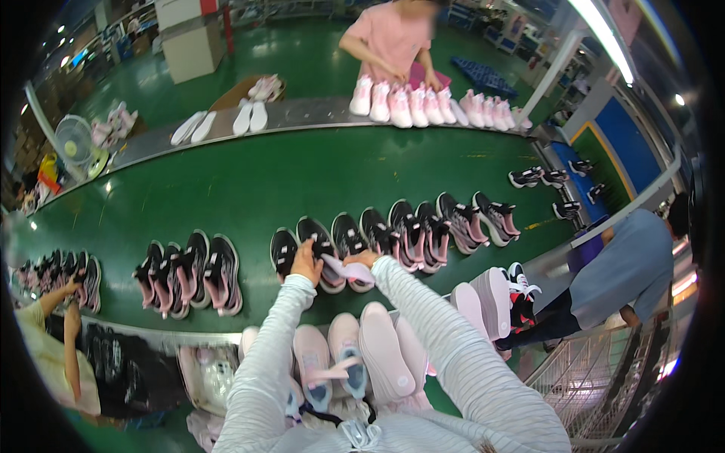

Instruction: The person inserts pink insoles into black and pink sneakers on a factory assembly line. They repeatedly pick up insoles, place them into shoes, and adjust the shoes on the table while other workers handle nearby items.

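Observation:
Black sneakers with pink linings stand in a row on the green conveyor belt [226, 177] in front of me. My left hand [306, 263] grips the side of one black sneaker [311, 228], its fingers closed at the opening. A pale pink insole [345, 270] lies between my hands, over that sneaker's heel end. My right hand [362, 259] pinches the insole, next to another black sneaker [347, 229]; part of its fingers is hidden. Below my arms are pale pink shoes [311, 346] and a stack of pale soles [384, 355].
More black sneakers [198, 257] stand on the left of the belt, by a co-worker's hands [72, 298]. Across it, a person in pink [393, 38] handles white-pink sneakers [400, 104]. Another person [623, 264] bends at the right, beside a wire rack [581, 377].

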Demonstrator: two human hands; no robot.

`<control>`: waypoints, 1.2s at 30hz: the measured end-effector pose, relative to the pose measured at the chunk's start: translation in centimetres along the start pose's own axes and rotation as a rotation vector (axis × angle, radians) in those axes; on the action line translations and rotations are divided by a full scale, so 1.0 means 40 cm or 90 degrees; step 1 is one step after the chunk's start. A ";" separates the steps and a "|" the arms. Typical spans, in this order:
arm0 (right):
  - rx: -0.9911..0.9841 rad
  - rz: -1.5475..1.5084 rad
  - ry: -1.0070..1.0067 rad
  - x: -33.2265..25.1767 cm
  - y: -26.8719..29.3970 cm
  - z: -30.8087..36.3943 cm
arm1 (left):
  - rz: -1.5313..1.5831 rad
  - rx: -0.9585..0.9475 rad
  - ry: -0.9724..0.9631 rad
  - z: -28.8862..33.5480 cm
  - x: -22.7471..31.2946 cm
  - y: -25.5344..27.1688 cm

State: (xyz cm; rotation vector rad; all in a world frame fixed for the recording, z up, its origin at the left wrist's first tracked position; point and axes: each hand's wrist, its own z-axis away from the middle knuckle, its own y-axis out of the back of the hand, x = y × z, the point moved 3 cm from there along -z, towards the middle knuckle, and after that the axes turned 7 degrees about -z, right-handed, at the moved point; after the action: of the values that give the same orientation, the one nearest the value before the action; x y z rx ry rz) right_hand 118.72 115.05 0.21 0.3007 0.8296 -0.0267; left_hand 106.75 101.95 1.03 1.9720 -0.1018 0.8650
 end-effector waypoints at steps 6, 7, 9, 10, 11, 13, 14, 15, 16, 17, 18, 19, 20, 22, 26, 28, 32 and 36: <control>0.236 0.179 -0.093 -0.017 -0.065 -0.045 | -0.039 -0.054 0.193 -0.085 -0.048 -0.101; 0.259 0.220 -0.056 -0.060 -0.095 -0.020 | -0.027 -0.046 0.199 -0.079 -0.060 -0.080; 0.363 0.289 -0.011 -0.050 -0.136 -0.046 | 0.009 -0.028 0.166 -0.085 -0.075 -0.074; 0.351 0.361 -0.004 -0.067 -0.152 -0.043 | 0.000 -0.045 0.179 -0.085 -0.067 -0.070; 0.394 0.322 -0.059 -0.064 -0.161 -0.055 | -0.006 -0.074 0.183 -0.095 -0.057 -0.065; 0.405 0.367 -0.075 -0.070 -0.180 -0.086 | 0.000 -0.077 0.166 -0.094 -0.054 -0.058; 0.404 0.365 -0.072 -0.068 -0.182 -0.112 | 0.005 -0.068 0.166 -0.090 -0.061 -0.057; 0.405 0.384 -0.042 -0.066 -0.182 -0.138 | -0.013 -0.074 0.176 -0.084 -0.064 -0.053; 0.404 0.404 -0.012 -0.078 -0.183 -0.148 | -0.015 -0.079 0.185 -0.080 -0.055 -0.041; 0.401 0.404 -0.011 -0.084 -0.181 -0.156 | -0.015 -0.084 0.193 -0.077 -0.052 -0.035; 0.349 0.404 -0.022 -0.088 -0.179 -0.168 | -0.009 -0.065 0.186 -0.069 -0.065 -0.046; 0.299 0.405 -0.034 -0.095 -0.174 -0.169 | -0.008 -0.064 0.186 -0.067 -0.064 -0.049; 0.278 0.418 -0.032 -0.077 -0.175 -0.190 | 0.000 -0.067 0.192 -0.065 -0.061 -0.052; 0.275 0.415 -0.040 -0.056 -0.177 -0.213 | 0.004 -0.060 0.199 -0.068 -0.053 -0.049; 0.256 0.448 -0.071 -0.043 -0.201 -0.211 | 0.049 -0.063 0.201 -0.058 -0.062 -0.057; 0.268 0.461 -0.065 -0.047 -0.201 -0.198 | 0.052 -0.069 0.193 -0.054 -0.060 -0.053; 0.377 0.382 0.063 -0.050 -0.183 -0.191 | 0.056 -0.078 0.185 -0.046 -0.049 -0.053; 0.354 0.345 0.065 -0.054 -0.178 -0.185 | 0.044 -0.087 0.194 -0.051 -0.055 -0.057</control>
State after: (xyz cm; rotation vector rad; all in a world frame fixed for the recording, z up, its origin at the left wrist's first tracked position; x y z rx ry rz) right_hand 110.92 110.05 -4.71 1.0506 0.8095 0.2702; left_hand 104.92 104.24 -1.36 1.6985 -0.0502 1.1634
